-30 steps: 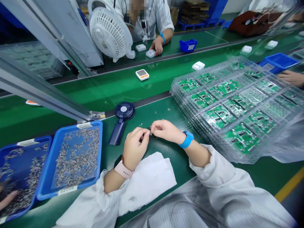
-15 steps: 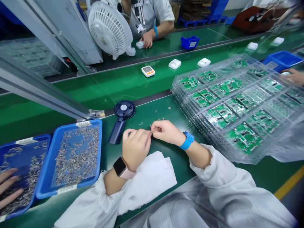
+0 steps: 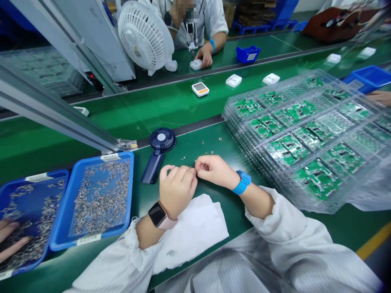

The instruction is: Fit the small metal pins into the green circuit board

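Over the green bench, my left hand (image 3: 178, 189) and my right hand (image 3: 215, 171) meet fingertip to fingertip, both closed in a pinch. What lies between them is tiny and mostly hidden by the fingers. Just beyond the fingertips, several small bent metal pieces (image 3: 211, 153) are scattered on the bench. A white paper sheet (image 3: 198, 232) lies under and in front of my left wrist. To the left, a blue tray (image 3: 132, 191) holds many small metal pieces.
A dark blue handheld fan (image 3: 161, 139) lies behind my left hand. Stacked clear trays of green circuit boards (image 3: 317, 177) stand at right. White devices (image 3: 200, 89) sit on the green conveyor (image 3: 146, 116). Another person's fingers (image 3: 14, 244) reach into a second blue tray (image 3: 39, 178).
My hands keep the same pinch in nearly the same place. The white devices have shifted right along the conveyor, and another shows at left. The person opposite has moved a hand and white device right.
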Action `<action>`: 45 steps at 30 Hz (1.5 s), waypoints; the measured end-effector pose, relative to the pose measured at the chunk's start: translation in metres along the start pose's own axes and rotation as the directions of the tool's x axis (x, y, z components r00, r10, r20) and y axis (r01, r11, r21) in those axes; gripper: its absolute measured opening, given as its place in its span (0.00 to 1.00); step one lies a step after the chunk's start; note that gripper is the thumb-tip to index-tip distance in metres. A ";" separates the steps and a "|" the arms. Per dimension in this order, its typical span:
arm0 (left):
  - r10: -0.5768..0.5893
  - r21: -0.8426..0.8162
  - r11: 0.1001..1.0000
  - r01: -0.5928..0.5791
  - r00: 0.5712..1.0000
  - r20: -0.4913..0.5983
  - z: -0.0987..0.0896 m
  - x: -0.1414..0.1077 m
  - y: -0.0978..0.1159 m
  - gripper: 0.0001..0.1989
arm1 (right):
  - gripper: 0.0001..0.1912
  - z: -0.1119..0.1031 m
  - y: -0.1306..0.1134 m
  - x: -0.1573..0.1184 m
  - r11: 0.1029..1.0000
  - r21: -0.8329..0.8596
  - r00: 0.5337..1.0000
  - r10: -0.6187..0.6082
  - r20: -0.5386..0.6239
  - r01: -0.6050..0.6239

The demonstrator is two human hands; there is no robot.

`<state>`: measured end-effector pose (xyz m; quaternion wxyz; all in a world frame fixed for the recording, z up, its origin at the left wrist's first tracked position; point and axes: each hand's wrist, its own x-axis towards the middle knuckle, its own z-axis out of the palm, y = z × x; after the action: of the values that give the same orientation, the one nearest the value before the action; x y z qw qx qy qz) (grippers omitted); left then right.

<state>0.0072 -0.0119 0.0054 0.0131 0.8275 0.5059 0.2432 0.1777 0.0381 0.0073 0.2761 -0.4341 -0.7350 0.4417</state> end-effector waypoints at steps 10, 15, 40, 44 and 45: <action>-0.165 -0.221 0.963 0.156 0.986 -0.020 0.002 0.007 0.001 0.08 | 0.04 -0.001 0.002 0.000 0.997 0.064 0.999 0.032 -0.002 -0.032; -0.248 -0.364 0.902 0.230 0.969 -0.002 0.001 0.010 0.000 0.08 | 0.04 -0.002 -0.001 0.000 0.996 0.084 0.999 0.038 -0.035 -0.035; -0.275 -0.407 0.884 0.231 0.960 -0.054 -0.001 0.009 0.005 0.05 | 0.03 -0.002 0.002 0.003 0.970 0.240 0.981 0.066 -0.185 -0.020; -0.169 -0.377 0.918 0.125 0.982 -0.086 0.000 0.007 0.005 0.06 | 0.03 -0.001 0.003 0.003 0.974 0.226 0.983 0.059 -0.174 -0.018; -0.157 -0.384 0.917 0.111 0.983 -0.091 -0.001 0.006 0.005 0.06 | 0.03 -0.001 0.003 0.003 0.973 0.230 0.985 0.060 -0.163 -0.021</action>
<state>0.0133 -0.0091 0.0096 0.1582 0.7568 0.5050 0.3837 0.1781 0.0421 0.0057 0.3762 -0.4506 -0.6445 0.4898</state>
